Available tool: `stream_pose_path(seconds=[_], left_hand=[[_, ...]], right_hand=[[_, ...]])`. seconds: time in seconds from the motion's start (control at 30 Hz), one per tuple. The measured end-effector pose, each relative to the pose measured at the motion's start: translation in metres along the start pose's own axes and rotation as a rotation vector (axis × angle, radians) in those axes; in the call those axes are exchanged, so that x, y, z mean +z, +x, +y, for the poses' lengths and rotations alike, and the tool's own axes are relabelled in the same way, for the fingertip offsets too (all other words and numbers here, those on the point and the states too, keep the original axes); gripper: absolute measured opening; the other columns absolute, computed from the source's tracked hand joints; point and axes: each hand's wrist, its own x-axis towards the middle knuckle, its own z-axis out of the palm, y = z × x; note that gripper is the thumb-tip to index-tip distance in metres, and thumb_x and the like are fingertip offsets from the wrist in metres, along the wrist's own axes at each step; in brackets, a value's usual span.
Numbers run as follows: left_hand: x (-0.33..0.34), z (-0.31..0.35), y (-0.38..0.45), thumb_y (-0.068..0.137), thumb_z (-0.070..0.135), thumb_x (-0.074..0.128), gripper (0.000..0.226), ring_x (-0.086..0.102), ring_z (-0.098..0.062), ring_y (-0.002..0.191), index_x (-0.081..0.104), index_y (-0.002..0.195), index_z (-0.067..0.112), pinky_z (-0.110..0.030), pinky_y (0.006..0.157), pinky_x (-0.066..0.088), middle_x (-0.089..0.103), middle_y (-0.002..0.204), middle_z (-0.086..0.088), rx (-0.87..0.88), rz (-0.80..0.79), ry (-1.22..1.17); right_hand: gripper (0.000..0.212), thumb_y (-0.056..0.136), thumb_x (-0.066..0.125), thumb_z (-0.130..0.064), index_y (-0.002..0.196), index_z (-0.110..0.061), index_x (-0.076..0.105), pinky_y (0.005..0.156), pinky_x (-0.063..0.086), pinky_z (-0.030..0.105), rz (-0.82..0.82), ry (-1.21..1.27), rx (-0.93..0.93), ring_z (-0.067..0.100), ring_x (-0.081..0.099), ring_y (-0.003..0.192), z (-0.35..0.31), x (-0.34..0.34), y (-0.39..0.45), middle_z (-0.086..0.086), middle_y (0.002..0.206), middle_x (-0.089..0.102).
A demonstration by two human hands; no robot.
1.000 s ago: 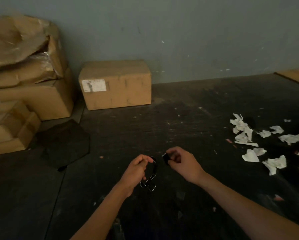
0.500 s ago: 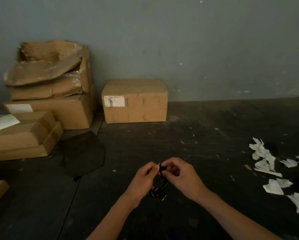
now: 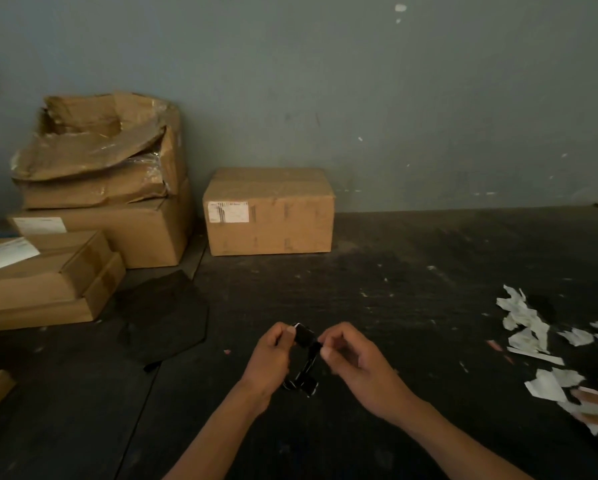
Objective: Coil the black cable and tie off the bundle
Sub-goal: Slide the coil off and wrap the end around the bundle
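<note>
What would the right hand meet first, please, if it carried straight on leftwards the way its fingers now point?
Most likely the coiled black cable, which its fingers already pinch, and just beyond that the left hand holding the same bundle. Depth is hard to judge in this dim view.

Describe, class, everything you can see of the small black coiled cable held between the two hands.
The small black coiled cable is a thin, glossy, plastic-looking cord gathered into a tight narrow bundle, held above the dark tabletop. It hangs roughly upright, its looped lower end showing pale glints. The left hand pinches its top, where a blocky black piece sits; the right hand pinches just below. Whether it is tied cannot be told in the dim light.
</note>
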Motion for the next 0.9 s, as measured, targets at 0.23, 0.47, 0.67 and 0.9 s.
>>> stream_pose_path(seconds=[0.23, 0.47, 0.67, 0.9], left_hand=[[-0.002, 0.009, -0.010, 0.104, 0.023, 0.039, 0.025, 0.055, 0.001, 0.068, 0.057, 0.087, 0.016, -0.017, 0.064, 0.042, 0.058, 0.083, 0.002, 0.161, -0.081, 0.129], [-0.006, 0.010, -0.012, 0.103, 0.019, 0.041, 0.017, 0.052, 0.010, 0.056, 0.057, 0.096, 0.017, -0.012, 0.057, 0.040, 0.057, 0.082, 0.004, 0.170, -0.105, 0.085], [-0.009, 0.006, -0.005, 0.102, 0.017, 0.044, 0.030, 0.055, -0.009, 0.072, 0.036, 0.130, 0.024, -0.024, 0.070, 0.049, 0.056, 0.083, -0.003, 0.110, -0.079, 0.056], [0.002, 0.002, -0.009, 0.097, 0.018, 0.054, 0.019, 0.060, -0.006, 0.106, 0.062, 0.112, 0.027, -0.029, 0.094, 0.053, 0.060, 0.115, 0.003, 0.150, -0.010, 0.134]], right_hand=[[0.032, 0.094, 0.059, -0.040, 0.102, -0.010, 0.058, 0.072, 0.058, 0.030, 0.071, 0.284, 0.410, 0.023, 0.070, 0.088, 0.000, 0.012, 0.010, 0.013, 0.106, 0.069], [0.017, 0.095, 0.060, -0.019, 0.109, -0.010, 0.066, 0.060, 0.047, 0.026, 0.031, 0.393, 0.565, 0.015, 0.063, 0.066, -0.001, 0.014, 0.011, 0.004, 0.078, 0.068], [0.019, 0.093, 0.063, -0.020, 0.106, -0.006, 0.066, 0.049, 0.038, 0.024, 0.098, 0.323, 0.742, 0.012, 0.055, 0.051, 0.005, 0.016, 0.012, 0.001, 0.064, 0.059], [0.013, 0.091, 0.066, -0.022, 0.096, -0.010, 0.069, 0.044, 0.036, 0.023, 0.192, 0.338, 0.775, 0.010, 0.055, 0.047, 0.007, 0.030, 0.016, 0.001, 0.062, 0.062]])
